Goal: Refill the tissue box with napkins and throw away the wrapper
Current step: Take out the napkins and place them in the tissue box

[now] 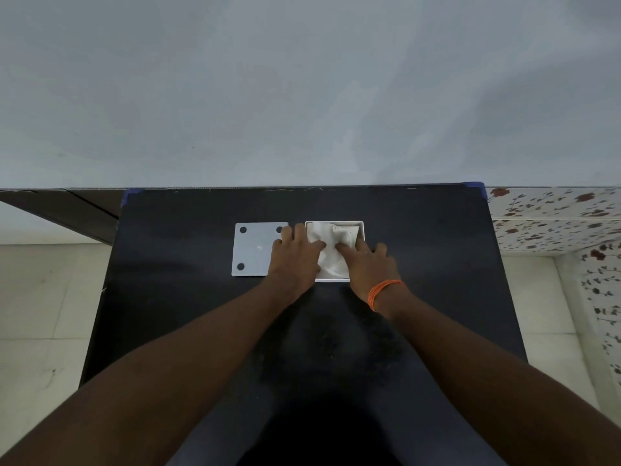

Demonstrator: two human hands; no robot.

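A white square tissue box point(361, 225) sits open on the black table, filled with crumpled white napkins point(331, 235). My left hand point(295, 255) rests across the box's left edge, its thumb pressing on the napkins. My right hand point(368, 260), with an orange thread band at the wrist, pushes its fingers down onto the napkins from the right. A flat grey-white lid point(252, 252) with dark round pads at its corners lies just left of the box, partly under my left hand. I see no wrapper.
The black table point(437, 264) stands against a pale grey wall point(302, 95). Pale floor tiles point(40, 297) lie to the left. Flower-patterned tiles point(554, 216) run along the right. Both my forearms stretch across the table's near half.
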